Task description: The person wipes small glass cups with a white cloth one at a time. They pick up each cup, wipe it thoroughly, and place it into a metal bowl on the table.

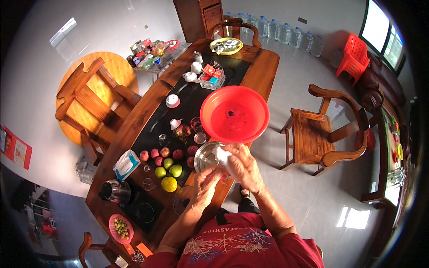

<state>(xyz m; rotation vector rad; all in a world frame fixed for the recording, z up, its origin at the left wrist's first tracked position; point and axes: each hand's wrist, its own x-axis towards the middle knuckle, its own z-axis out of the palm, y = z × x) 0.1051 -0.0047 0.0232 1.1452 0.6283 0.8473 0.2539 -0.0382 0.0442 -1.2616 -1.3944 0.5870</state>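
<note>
My right hand [243, 167] is closed around a crumpled white tissue or cloth [222, 154]. It is held over the near rim of a shiny metal pot [202, 160]. My left hand [206, 187] is close beside it, thumb and fingers bent toward the right hand; whether something is pinched between them is hidden. Just beyond the pot stands a large red plastic basin [234, 93] with liquid and a few dark bits in its bottom. Several red apples [178, 154], green fruits [175, 170] and a yellow fruit [169, 184] lie left of the pot.
A glass lid [183, 201] lies beside my left forearm. Small glasses [164, 140], white teaware [172, 101] and a tissue pack [126, 164] are on the wooden table [259, 70]. An electric kettle [115, 192] and a pink bowl of grapes [121, 229] are left. A wooden armchair [311, 137] stands right.
</note>
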